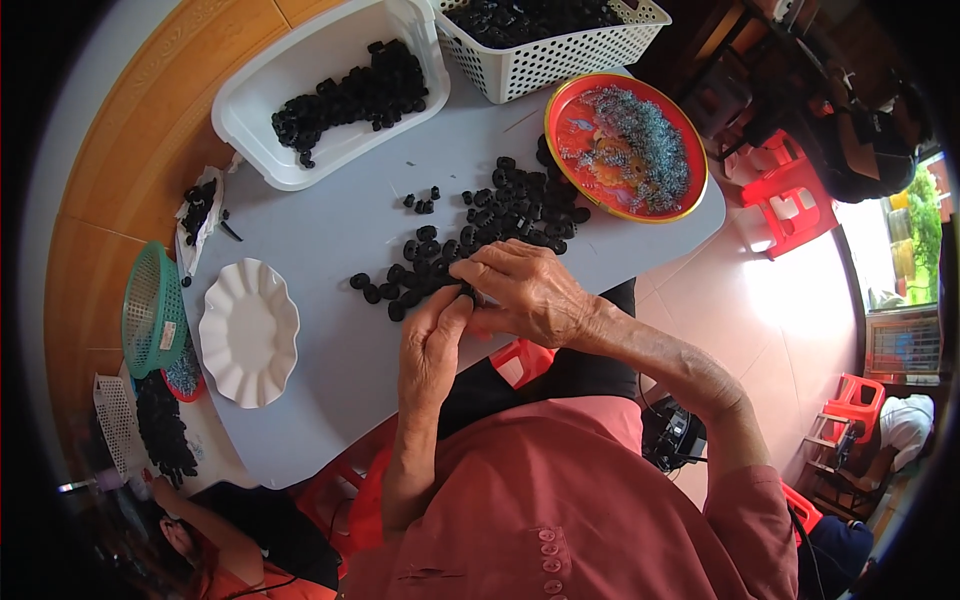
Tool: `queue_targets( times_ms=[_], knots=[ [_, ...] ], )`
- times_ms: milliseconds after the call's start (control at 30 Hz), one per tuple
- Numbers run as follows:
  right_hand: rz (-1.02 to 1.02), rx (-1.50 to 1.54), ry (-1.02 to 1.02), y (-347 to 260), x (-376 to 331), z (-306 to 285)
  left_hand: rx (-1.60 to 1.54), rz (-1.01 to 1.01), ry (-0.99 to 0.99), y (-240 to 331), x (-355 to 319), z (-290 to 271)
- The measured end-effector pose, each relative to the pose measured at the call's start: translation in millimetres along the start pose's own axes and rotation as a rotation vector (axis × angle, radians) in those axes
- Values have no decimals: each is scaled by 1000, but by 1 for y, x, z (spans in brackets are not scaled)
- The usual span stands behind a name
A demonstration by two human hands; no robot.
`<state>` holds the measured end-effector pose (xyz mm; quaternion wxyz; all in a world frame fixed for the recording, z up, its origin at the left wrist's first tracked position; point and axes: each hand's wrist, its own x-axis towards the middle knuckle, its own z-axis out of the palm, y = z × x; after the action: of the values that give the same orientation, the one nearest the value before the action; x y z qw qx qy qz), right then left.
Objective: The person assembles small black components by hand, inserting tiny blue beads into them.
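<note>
Both my hands meet over the near edge of the grey table, beside a loose pile of small round black parts. My left hand is closed, thumb and fingers pinching a small black part that is mostly hidden. Against it from the right comes my right hand, its fingers bent and pressed together at the same spot. Whatever the right fingertips grip is covered by the hand. Farther right, a round red tray with a gold rim holds many tiny silvery metal pieces.
At the back stand a white tub with black parts and a perforated white basket full of them. A scalloped white dish lies left, near a green basket. Another person's arm shows lower left. Red stools stand right.
</note>
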<state>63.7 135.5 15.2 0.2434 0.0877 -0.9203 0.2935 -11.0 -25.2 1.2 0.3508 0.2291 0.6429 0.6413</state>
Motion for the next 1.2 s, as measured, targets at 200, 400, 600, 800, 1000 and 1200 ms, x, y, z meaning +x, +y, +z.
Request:
queue_targets(
  times_ms=[200,400,600,800,1000,1200],
  knots=[
    [-103,-53,44,0,-3,-1,-183,-75,-19,6,-2,6],
    [-92,55,140,6,-6,11,-228,-110,5,-2,-7,1],
    [-66,151,116,8,-4,11,-425,-104,13,6,-7,9],
    [-128,93,117,10,-5,12,-194,-60,56,-8,-3,6],
    [-89,117,130,10,-5,13,-141,-90,37,5,1,5],
    [13,243,207,3,-5,5,110,91,-22,66,12,-8]
  ],
)
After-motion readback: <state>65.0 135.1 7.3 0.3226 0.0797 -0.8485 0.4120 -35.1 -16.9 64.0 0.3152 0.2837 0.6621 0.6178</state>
